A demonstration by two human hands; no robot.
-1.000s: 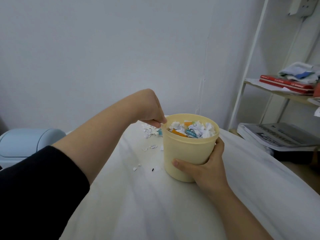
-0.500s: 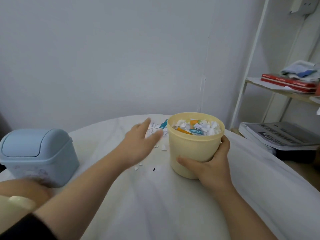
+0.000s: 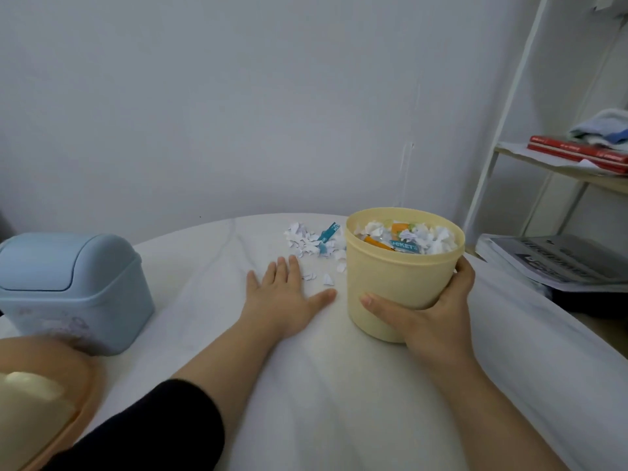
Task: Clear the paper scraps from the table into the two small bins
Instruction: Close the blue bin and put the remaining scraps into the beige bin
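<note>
Scraps of white paper (image 3: 306, 244) remain beside brimful round yellow plastic bin (image 3: 397, 280); right grip (image 3: 431, 311) clamps it, left grip (image 3: 282, 297) lies flat, spread.

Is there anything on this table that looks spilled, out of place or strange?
Yes. White paper scraps and a teal strip lie loose on the table, just left of the yellow bin, which is filled nearly to its rim. The right hand grips that bin; the left hand lies flat near the scraps.
</note>
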